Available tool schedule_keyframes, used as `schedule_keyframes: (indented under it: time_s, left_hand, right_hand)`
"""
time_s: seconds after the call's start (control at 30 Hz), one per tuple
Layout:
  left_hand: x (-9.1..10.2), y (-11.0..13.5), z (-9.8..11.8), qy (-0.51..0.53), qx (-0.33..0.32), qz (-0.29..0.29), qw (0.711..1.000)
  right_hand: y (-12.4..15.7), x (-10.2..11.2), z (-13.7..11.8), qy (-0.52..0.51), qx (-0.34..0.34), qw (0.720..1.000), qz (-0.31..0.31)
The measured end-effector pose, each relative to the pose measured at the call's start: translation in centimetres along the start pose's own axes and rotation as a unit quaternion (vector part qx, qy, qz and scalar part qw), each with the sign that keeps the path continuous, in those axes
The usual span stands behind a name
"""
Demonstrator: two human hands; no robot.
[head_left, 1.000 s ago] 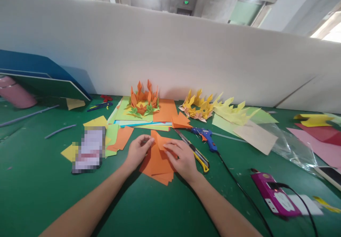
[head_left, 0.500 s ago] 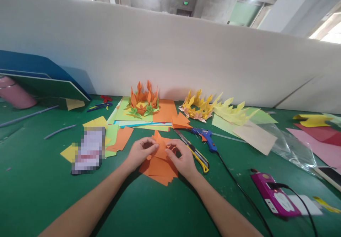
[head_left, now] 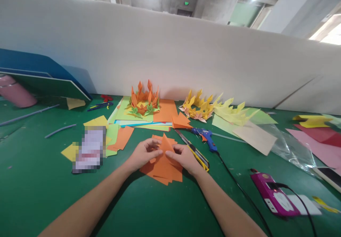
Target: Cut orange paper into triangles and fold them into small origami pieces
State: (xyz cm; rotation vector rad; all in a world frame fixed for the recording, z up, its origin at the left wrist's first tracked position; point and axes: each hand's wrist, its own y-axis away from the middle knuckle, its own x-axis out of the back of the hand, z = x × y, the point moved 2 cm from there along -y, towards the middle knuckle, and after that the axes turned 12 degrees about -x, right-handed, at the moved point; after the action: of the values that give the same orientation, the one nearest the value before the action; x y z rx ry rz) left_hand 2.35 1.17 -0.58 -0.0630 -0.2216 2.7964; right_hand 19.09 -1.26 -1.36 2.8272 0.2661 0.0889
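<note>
Both hands meet over a small stack of orange paper sheets (head_left: 165, 171) on the green table (head_left: 39, 191). My left hand (head_left: 144, 154) and my right hand (head_left: 183, 157) pinch a folded orange paper piece (head_left: 165, 145) between fingertips; its point sticks up. The fingers of both hands are closed on its edges. A yellow-handled utility knife (head_left: 195, 152) lies just right of my right hand.
A blue glue gun (head_left: 207, 139) with a black cord lies right of the knife. Folded orange paper flowers (head_left: 144, 98) and yellow ones (head_left: 199, 105) stand by the white partition. Loose coloured sheets lie left; a magenta device (head_left: 274, 194) and pink paper (head_left: 319, 144) lie right.
The hands went from pressing the orange sheet flat on the stack to lifting and folding it; its point now stands up between the fingertips, and the hands have drawn closer together.
</note>
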Motion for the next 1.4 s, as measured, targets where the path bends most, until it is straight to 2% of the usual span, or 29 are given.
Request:
schedule_keyframes:
  time_s: [0.23,0.77,0.87,0.97,1.1,1.27,1.4]
  left_hand:
    - [-0.1,-0.1,0.0,0.026,-0.004,-0.015,1.0]
    - [-0.2,0.0,-0.5,0.028,-0.01,-0.012,0.999]
    - [-0.2,0.0,-0.4,0.022,-0.023,-0.028,0.999]
    - [-0.1,0.1,-0.1,-0.027,-0.062,-0.054,0.996]
    - [-0.2,0.2,0.5,-0.099,-0.103,-0.1,0.985]
    - [-0.6,0.5,0.4,-0.113,-0.099,-0.15,0.977]
    - [-0.7,0.6,0.1,-0.12,-0.084,-0.16,0.976]
  right_hand:
    - [-0.5,-0.1,0.5,-0.104,-0.031,0.994,0.009]
    - [-0.5,-0.2,0.3,-0.111,-0.024,0.993,0.026]
    - [-0.5,-0.2,0.3,-0.09,-0.021,0.995,0.028]
    - [-0.4,-0.2,0.1,-0.069,-0.009,0.997,0.026]
    - [-0.3,-0.4,-0.4,-0.102,-0.004,0.995,0.004]
    - [-0.4,-0.3,-0.2,-0.138,-0.025,0.989,0.034]
    - [-0.4,-0.3,-0.3,-0.156,-0.023,0.987,0.031]
